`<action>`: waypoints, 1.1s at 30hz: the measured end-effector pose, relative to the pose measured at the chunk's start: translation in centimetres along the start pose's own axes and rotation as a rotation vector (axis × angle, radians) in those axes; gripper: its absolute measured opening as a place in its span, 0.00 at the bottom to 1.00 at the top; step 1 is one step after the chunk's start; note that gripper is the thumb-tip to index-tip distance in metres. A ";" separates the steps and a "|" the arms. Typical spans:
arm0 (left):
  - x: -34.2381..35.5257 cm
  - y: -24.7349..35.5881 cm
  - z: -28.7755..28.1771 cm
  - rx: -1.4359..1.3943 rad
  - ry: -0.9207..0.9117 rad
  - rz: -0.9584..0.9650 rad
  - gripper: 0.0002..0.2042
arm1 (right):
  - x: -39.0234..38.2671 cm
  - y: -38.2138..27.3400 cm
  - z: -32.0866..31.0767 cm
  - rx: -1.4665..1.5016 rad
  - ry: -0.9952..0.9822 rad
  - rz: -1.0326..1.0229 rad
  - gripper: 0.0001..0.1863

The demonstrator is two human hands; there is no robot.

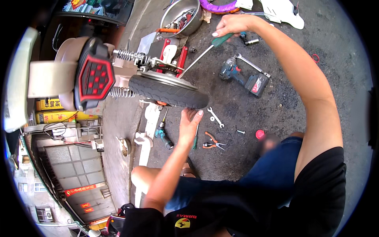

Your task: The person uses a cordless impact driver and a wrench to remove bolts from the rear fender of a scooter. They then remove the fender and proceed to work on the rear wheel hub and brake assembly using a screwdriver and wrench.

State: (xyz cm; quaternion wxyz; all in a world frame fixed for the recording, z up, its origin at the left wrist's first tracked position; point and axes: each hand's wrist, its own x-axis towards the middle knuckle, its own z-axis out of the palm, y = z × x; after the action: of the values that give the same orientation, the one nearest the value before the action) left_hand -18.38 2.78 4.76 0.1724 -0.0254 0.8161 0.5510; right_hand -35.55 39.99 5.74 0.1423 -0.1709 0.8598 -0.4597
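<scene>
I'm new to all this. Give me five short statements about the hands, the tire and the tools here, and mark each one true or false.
1. The left hand holds the orange-handled pliers. False: they lie on the ground, and that hand is at the edge of the tire.
2. The right hand grips a green-handled screwdriver. True.
3. A silver wrench lies next to the blue-and-black power tool. True.
4. The metal bowl has nothing in it. False: it holds a jumble of tools.
5. The teal drill lies to the right of the pliers in the picture. False: it lies to their left.
</scene>
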 end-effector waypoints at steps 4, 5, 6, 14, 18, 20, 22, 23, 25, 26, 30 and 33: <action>0.6 -0.5 3.6 -0.098 0.264 0.118 0.31 | -0.3 1.2 0.0 0.112 0.080 -0.107 0.22; 0.9 -0.2 3.5 -0.115 0.281 0.194 0.31 | -0.6 1.6 -0.2 0.115 0.105 -0.091 0.22; 1.3 0.1 3.1 -0.150 0.328 0.091 0.30 | -1.1 2.1 -0.2 0.263 0.073 -0.096 0.20; 2.5 0.0 2.4 -0.143 0.378 0.250 0.31 | 0.1 3.0 1.3 0.384 0.049 -0.193 0.15; 3.2 0.6 2.3 -0.110 0.372 0.154 0.31 | 1.1 3.2 2.3 0.575 0.144 -0.261 0.12; 2.7 1.6 1.4 -0.123 0.387 0.128 0.31 | 1.2 3.3 2.7 0.647 0.203 -0.295 0.13; 1.7 2.8 0.2 -0.173 0.399 0.145 0.30 | 1.3 3.2 3.2 0.758 0.315 -0.248 0.12; 1.2 3.4 -0.5 -0.174 0.376 0.134 0.30 | 1.4 3.0 3.5 0.770 0.280 -0.283 0.12; 0.9 4.0 -1.0 -0.152 0.337 0.101 0.28 | 1.9 2.5 4.2 0.839 0.302 -0.302 0.10; 0.9 4.2 -1.1 -0.194 0.325 0.102 0.29 | 2.2 2.2 4.6 0.835 0.271 -0.339 0.10; 1.4 3.6 -0.9 -0.389 0.244 0.106 0.28 | 3.1 2.2 5.7 0.893 0.176 -0.424 0.14; 1.5 3.2 -0.8 -0.414 0.250 0.076 0.28 | 3.6 2.9 6.4 0.988 0.151 -0.447 0.14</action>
State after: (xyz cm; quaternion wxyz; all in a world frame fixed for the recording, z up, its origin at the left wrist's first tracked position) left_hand -20.69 3.49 7.42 0.0401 -0.0975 0.7013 0.7050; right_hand -36.71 35.22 -0.44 0.0422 -0.2289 0.4920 -0.8389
